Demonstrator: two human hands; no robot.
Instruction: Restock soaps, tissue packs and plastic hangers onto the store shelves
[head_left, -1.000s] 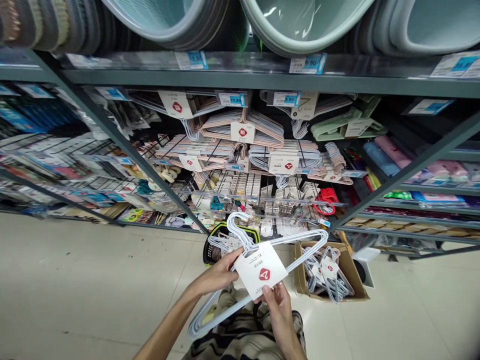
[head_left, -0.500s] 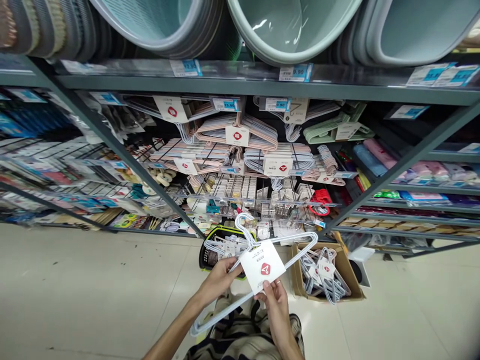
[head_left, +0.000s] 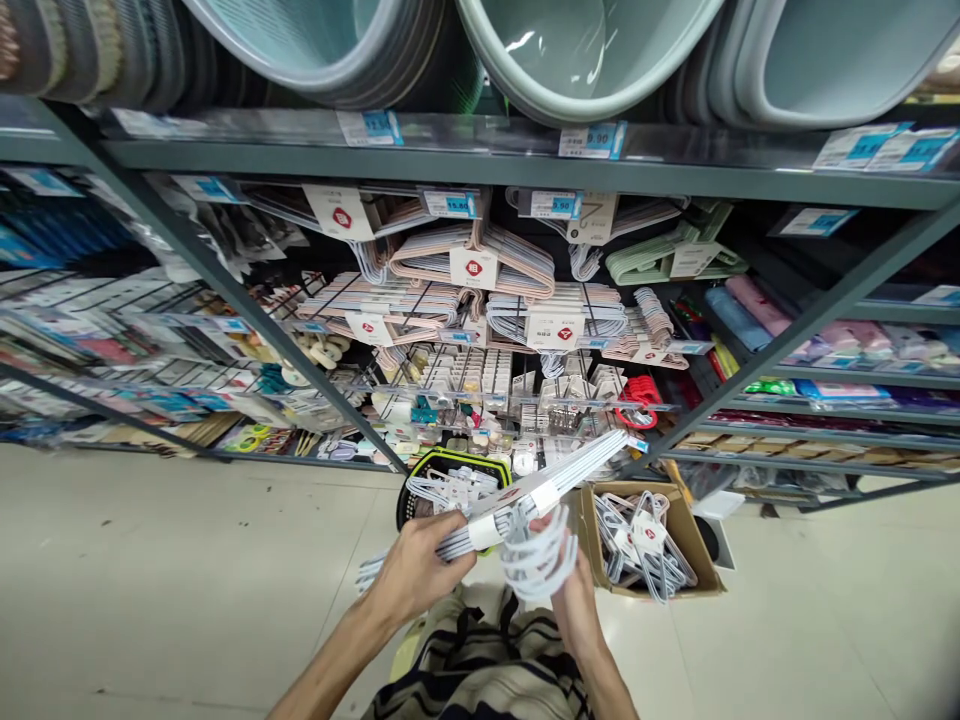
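A bundle of white-blue hangers (head_left: 517,500) with a white paper band is held edge-on in front of me, its hooks toward me and blurred. My left hand (head_left: 427,560) is closed around the bundle's left part, beside the band. Behind the hooks, my right hand (head_left: 574,585) is at the right part of the bundle; its fingers are mostly hidden. Beyond the bundle, a black basket with a lime rim (head_left: 457,456) holds more banded hangers. To the right, a cardboard box (head_left: 694,540) contains several bundles of hangers.
The shelf frame (head_left: 525,165) crosses ahead, with price tags and large light-green bins (head_left: 592,60) above. Banded hangers (head_left: 474,262) hang on racks below it. Small packaged goods fill the lower racks. A white object (head_left: 720,520) stands right of the box on the tiled floor.
The hanger bundle has turned from its flat labelled face to its edge, with the hooks swinging down toward me. My left hand has moved slightly left and its grip has turned over the bundle.
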